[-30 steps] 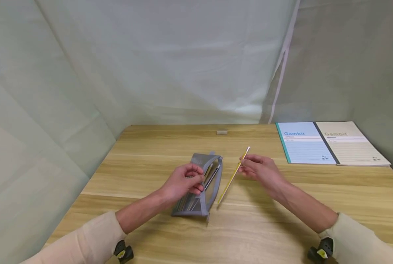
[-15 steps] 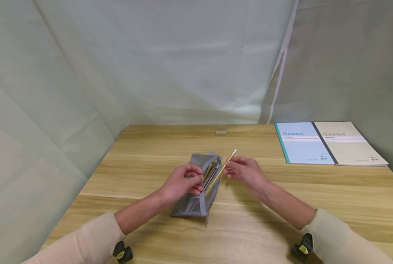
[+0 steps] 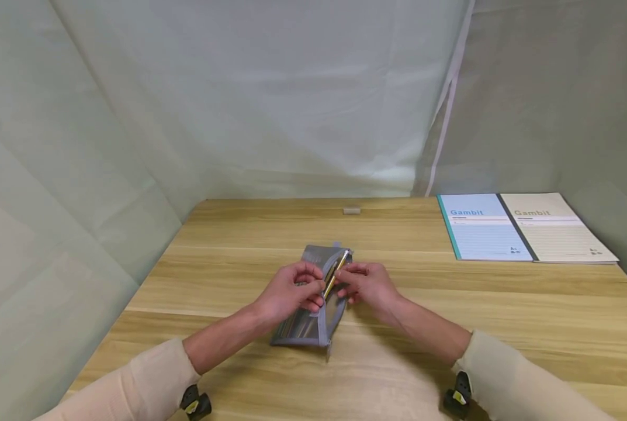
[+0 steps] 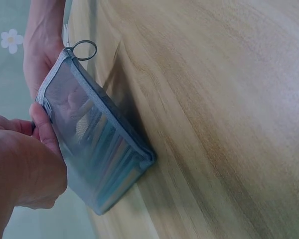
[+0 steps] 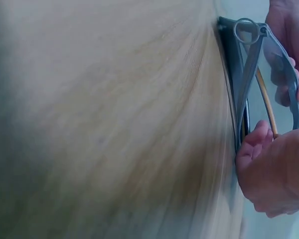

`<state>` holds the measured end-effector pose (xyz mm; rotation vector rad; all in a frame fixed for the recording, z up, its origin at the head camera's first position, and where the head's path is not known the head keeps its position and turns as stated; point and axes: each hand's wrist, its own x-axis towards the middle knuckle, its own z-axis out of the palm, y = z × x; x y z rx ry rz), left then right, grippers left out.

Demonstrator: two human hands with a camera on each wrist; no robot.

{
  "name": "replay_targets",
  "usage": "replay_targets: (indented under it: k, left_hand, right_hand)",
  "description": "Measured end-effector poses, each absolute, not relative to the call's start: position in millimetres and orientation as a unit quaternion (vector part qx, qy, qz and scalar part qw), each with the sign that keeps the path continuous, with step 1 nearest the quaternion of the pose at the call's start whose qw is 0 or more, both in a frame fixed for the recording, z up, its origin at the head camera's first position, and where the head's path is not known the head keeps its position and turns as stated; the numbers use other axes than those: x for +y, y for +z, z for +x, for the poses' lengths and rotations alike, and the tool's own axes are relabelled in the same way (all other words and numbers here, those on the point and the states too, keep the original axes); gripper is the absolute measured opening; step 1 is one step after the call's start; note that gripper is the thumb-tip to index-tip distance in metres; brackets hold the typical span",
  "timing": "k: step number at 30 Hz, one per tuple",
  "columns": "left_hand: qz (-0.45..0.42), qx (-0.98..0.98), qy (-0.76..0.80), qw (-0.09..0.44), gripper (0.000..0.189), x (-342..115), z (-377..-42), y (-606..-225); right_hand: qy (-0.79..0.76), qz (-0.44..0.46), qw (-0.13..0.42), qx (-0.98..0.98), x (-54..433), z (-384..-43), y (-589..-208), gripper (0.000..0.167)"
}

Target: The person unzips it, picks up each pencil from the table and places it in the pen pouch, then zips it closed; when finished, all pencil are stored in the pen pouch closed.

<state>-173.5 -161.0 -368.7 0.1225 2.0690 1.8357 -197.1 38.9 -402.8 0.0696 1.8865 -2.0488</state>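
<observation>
A grey mesh pencil case (image 3: 298,328) lies on the table with its zipped mouth facing right. My left hand (image 3: 292,287) pinches the upper edge of that mouth and keeps it spread. Between finger and thumb of my right hand (image 3: 368,286) is a yellow pencil (image 3: 336,275), its lower part inside the opening and its pale end sticking up past the fingers. In the left wrist view several long thin items show through the mesh (image 4: 109,149). A ring zipper pull (image 5: 246,31) hangs at the near corner in the right wrist view.
Two notebooks marked Gambit, one blue (image 3: 487,228) and one beige (image 3: 555,228), lie side by side at the back right. A small grey block (image 3: 352,211) sits near the far edge of the wooden table (image 3: 229,234). Pale cloth walls (image 3: 302,117) stand behind and beside it.
My right hand has moved left with the yellow pencil, from beside the pencil case to its mouth, and the pencil's lower part has gone in. The left hand has stayed put.
</observation>
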Motion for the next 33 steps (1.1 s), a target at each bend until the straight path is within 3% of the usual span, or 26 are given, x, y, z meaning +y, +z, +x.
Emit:
replay_targets:
  k: [7,20,33]
  left_hand:
    - [0.038,0.735,0.652,0.182,0.022,-162.5,-173.4,-367.6]
    - [0.032,0.739,0.648,0.180,0.025,-165.4,-174.1,-363.1]
    - [0.034,0.729,0.663,0.167,0.025,-172.4,-177.7,-348.7]
  right_hand:
    - [-0.637,0.002,0.114,0.762,33.7,-196.4,-403.8,0.010]
    - [-0.614,-0.014,0.075,0.786,42.4,-199.0,-404.6,0.010]
    - [-0.613,-0.009,0.066,0.787,66.5,-207.0,-407.4,0.045]
